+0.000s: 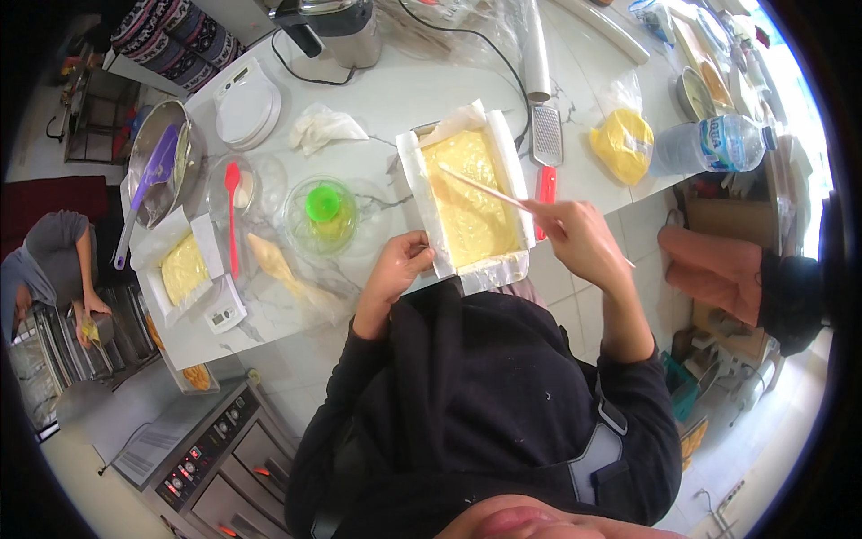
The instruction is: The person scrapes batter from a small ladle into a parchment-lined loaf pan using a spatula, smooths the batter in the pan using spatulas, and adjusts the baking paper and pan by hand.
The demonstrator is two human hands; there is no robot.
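Note:
A rectangular pan lined with white paper (pixel 415 184) lies at the table's front edge, filled with lumpy yellow batter (pixel 480 225). My left hand (pixel 397 269) is closed on the pan's near left side, thumb and fingers pinching the paper-lined edge. In my right hand (pixel 579 241) is a thin pale stick (pixel 480 186), like a chopstick, held slantwise over the pan. Its far end touches the batter near the upper left; its other end sticks out behind my hand. Right of the pan lies a flat grater (pixel 547 136) with a red handle.
To the left are a glass bowl with a green cup (pixel 323 205), a red spatula (pixel 233 216), a smaller lined pan of batter (pixel 184 274), and a mixing bowl with a purple spatula (pixel 154 166). A water bottle (pixel 714 144) lies far right. Another person (pixel 58 260) works at left.

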